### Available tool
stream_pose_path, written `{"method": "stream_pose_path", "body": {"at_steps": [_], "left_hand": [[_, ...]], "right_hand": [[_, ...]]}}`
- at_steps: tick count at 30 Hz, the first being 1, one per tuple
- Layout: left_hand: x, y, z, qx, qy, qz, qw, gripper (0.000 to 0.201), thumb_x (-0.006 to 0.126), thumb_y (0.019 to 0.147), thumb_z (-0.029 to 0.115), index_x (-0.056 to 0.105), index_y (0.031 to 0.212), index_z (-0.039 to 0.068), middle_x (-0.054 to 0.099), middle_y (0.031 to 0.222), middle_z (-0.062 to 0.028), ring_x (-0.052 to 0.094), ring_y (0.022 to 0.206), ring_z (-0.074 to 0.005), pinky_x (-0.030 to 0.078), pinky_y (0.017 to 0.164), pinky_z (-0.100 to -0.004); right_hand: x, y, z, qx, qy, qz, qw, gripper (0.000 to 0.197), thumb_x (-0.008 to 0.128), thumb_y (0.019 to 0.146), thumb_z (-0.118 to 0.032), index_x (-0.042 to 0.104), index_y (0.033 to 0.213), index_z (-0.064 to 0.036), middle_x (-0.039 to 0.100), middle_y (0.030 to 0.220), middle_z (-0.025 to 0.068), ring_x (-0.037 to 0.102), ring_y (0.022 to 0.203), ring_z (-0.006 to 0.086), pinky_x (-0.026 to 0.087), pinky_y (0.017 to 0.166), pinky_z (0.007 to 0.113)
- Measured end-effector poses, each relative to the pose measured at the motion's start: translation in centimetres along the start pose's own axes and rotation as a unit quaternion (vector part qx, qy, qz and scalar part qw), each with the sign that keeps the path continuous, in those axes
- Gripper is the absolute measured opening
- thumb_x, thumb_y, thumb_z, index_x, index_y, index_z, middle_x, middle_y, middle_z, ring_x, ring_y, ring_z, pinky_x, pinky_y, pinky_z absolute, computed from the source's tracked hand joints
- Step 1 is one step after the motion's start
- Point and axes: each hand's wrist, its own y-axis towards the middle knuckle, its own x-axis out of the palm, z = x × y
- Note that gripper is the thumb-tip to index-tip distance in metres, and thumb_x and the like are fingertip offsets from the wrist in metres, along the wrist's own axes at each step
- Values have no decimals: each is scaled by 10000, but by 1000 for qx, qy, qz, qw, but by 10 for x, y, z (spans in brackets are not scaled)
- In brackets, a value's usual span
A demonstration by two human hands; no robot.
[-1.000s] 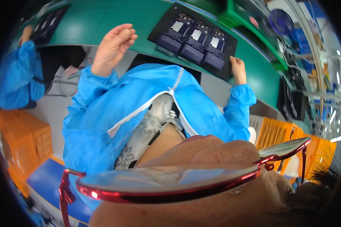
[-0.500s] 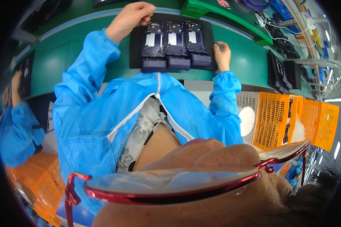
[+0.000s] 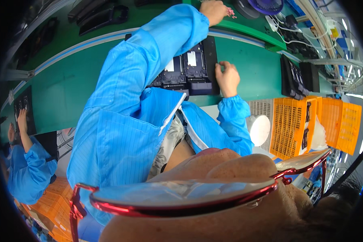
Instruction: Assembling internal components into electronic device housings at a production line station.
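Note:
My left hand [image 3: 214, 11] is stretched far across the bench, at the pile of small pink pieces [image 3: 230, 13] by the upper edge. Its fingertips are partly hidden, so whether it holds a piece cannot be seen. My right hand [image 3: 228, 80] is beside the right edge of the black mat [image 3: 211, 52], fingers loosely bent and a little apart, with nothing visible in them. On the mat lie dark device housings [image 3: 196, 64] with white rectangles inside and thick lower ends. My left sleeve covers part of them.
A green raised ledge [image 3: 250, 32] runs behind the mat. Beyond it are a purple round basket [image 3: 266, 5] and white cables [image 3: 286, 38]. More dark housings [image 3: 296, 78] stand at the right. Orange crates [image 3: 288, 127] are below. A co-worker's hand [image 3: 22, 121] shows at the left.
My left hand has moved from above the mat's left side, far and to the right, to the pink pieces. My right hand has shifted slightly nearer and left. The left sleeve now hides some housings.

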Motion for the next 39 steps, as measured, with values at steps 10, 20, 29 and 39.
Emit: {"method": "stream_pose_path", "body": {"at_steps": [10,20,29,39], "left_hand": [[-82,-53,-3,12,76,14,997,224,701,836,131,756,1047,79,674,1087,-87,623,1104,-339,493,889,-498],[-192,-180,-37,-173,7,-160,972,259,668,944,197,740,1130,31,660,1209,-130,585,1193,-336,466,1020,-433],[-182,-214,-46,-105,85,-113,984,355,717,903,252,736,1209,72,639,1329,-116,536,1280,-336,400,1103,-458],[-182,-215,-48,-95,89,-146,981,355,674,946,261,713,1242,69,637,1348,-121,534,1294,-329,383,1106,-457]], "right_hand": [[-20,160,-151,-299,115,264,910,311,764,854,-250,639,1068,-63,631,922,100,623,862,240,532,772,404],[25,213,-227,-201,518,179,812,435,856,871,-225,631,1193,-37,647,965,47,618,829,183,530,744,356],[-106,188,-106,93,798,185,566,152,628,864,-290,554,839,-159,565,744,55,568,759,211,483,782,525],[-29,210,-55,36,773,259,578,195,698,940,-272,579,898,-124,575,781,24,577,700,196,520,653,380]]}}
